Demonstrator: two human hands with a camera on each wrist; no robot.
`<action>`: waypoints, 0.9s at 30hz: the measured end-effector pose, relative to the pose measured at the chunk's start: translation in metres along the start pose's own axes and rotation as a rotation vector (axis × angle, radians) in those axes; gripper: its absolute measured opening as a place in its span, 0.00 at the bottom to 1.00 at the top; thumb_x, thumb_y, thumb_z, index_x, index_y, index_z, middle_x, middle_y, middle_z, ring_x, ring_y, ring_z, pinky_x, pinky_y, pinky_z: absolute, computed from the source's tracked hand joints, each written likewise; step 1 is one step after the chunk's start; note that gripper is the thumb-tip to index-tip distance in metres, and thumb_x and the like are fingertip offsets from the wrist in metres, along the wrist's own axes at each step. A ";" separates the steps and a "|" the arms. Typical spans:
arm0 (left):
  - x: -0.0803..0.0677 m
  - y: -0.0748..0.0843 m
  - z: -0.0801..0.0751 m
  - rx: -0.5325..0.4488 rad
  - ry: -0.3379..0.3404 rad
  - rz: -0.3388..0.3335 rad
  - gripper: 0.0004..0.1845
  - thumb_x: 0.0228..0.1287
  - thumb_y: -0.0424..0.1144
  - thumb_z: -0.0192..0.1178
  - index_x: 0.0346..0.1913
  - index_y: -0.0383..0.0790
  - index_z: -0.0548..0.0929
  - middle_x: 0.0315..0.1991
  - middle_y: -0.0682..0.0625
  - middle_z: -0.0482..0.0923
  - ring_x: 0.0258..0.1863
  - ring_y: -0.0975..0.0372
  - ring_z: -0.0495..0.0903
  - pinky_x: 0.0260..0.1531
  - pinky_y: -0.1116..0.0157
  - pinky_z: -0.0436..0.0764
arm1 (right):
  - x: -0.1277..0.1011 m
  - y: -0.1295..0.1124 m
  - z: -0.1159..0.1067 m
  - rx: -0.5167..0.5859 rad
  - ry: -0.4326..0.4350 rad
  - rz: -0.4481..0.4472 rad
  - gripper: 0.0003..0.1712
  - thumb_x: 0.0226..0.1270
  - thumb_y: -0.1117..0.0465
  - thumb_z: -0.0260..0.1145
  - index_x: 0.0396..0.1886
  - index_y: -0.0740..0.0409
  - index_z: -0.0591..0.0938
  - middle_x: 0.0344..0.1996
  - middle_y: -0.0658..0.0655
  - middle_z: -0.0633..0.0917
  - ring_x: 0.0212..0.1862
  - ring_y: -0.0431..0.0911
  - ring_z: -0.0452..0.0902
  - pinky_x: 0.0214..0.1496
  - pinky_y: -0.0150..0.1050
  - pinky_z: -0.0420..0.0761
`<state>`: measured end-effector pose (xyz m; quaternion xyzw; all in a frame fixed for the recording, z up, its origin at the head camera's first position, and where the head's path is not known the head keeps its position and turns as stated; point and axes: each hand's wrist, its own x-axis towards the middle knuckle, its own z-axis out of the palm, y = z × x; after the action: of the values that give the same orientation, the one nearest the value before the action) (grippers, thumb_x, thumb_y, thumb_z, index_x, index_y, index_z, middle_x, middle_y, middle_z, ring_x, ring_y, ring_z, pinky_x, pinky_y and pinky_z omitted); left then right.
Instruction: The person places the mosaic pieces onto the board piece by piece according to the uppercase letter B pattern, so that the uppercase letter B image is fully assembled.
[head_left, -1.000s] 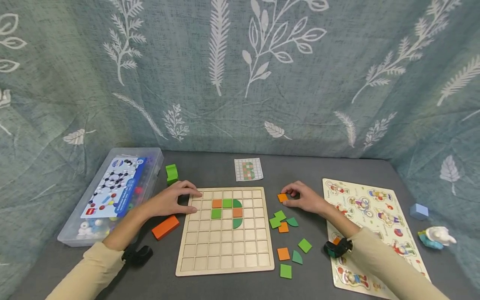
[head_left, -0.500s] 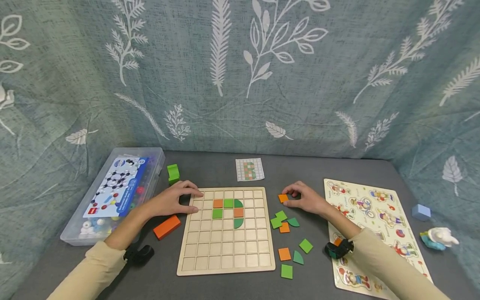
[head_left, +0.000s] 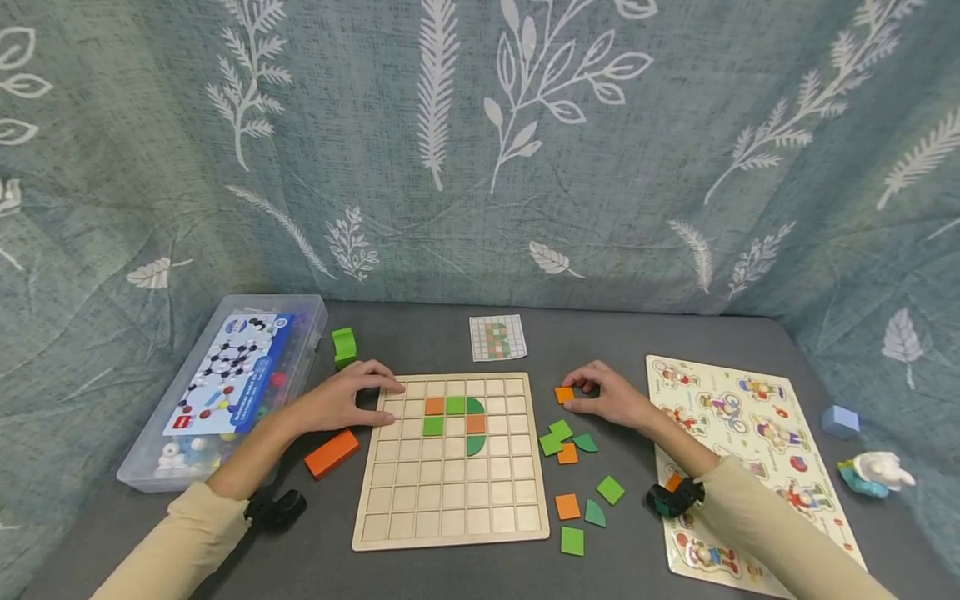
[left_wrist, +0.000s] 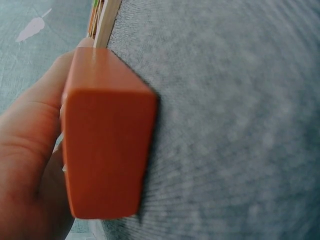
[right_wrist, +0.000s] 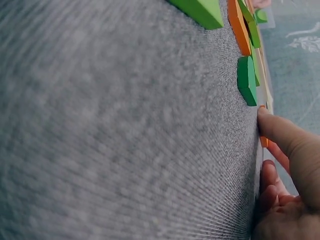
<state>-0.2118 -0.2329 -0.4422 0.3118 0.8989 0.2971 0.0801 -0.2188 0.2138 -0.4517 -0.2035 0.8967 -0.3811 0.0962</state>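
Observation:
A wooden grid board (head_left: 453,523) lies flat on the table, several orange and green tiles set in its upper cells. At its upper left edge my left hand (head_left: 343,400) rests, thumb and fingers apart and touching the frame. Close to that hand is an orange block (head_left: 332,454), large in the left wrist view (left_wrist: 107,150). Right of the board, my right hand (head_left: 611,398) pinches an orange square tile (head_left: 564,395) between thumb and fingers at table level. In the right wrist view, the thumb covers part of this tile (right_wrist: 264,142).
Loose green squares (head_left: 572,542), orange squares (head_left: 567,507) and green quarter-circles (head_left: 595,512) lie right of the board. A pattern card (head_left: 517,342) is behind it. A plastic box (head_left: 142,472) stands left, a picture puzzle (head_left: 757,425) right. A green block (head_left: 344,346) stands near the box.

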 end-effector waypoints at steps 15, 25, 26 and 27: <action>-0.001 -0.001 0.000 0.017 0.004 0.005 0.21 0.59 0.51 0.68 0.55 0.50 0.83 0.54 0.51 0.74 0.55 0.54 0.72 0.54 0.47 0.72 | 0.003 -0.022 0.007 0.030 0.083 0.009 0.15 0.61 0.58 0.71 0.46 0.60 0.83 0.39 0.59 0.79 0.37 0.42 0.73 0.39 0.36 0.73; -0.002 0.002 -0.002 -0.006 -0.014 -0.011 0.22 0.59 0.51 0.68 0.55 0.50 0.83 0.55 0.51 0.74 0.56 0.53 0.71 0.54 0.47 0.72 | 0.013 -0.100 0.069 0.004 -0.043 -0.314 0.13 0.59 0.58 0.73 0.42 0.59 0.83 0.34 0.54 0.82 0.34 0.38 0.76 0.38 0.28 0.78; -0.002 0.002 -0.002 -0.003 -0.015 -0.012 0.22 0.59 0.51 0.68 0.56 0.50 0.83 0.55 0.51 0.74 0.56 0.53 0.71 0.54 0.47 0.72 | 0.015 -0.106 0.075 -0.011 -0.061 -0.335 0.13 0.60 0.58 0.73 0.41 0.58 0.83 0.33 0.53 0.82 0.34 0.38 0.76 0.38 0.27 0.77; -0.001 0.002 -0.002 -0.001 -0.014 -0.013 0.22 0.60 0.51 0.67 0.56 0.50 0.83 0.55 0.50 0.74 0.56 0.53 0.71 0.54 0.47 0.72 | 0.017 -0.110 0.081 -0.032 -0.076 -0.359 0.13 0.60 0.57 0.72 0.41 0.58 0.83 0.33 0.53 0.81 0.34 0.37 0.75 0.38 0.26 0.77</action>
<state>-0.2100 -0.2332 -0.4395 0.3083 0.9002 0.2947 0.0885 -0.1757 0.0848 -0.4285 -0.3760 0.8476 -0.3699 0.0572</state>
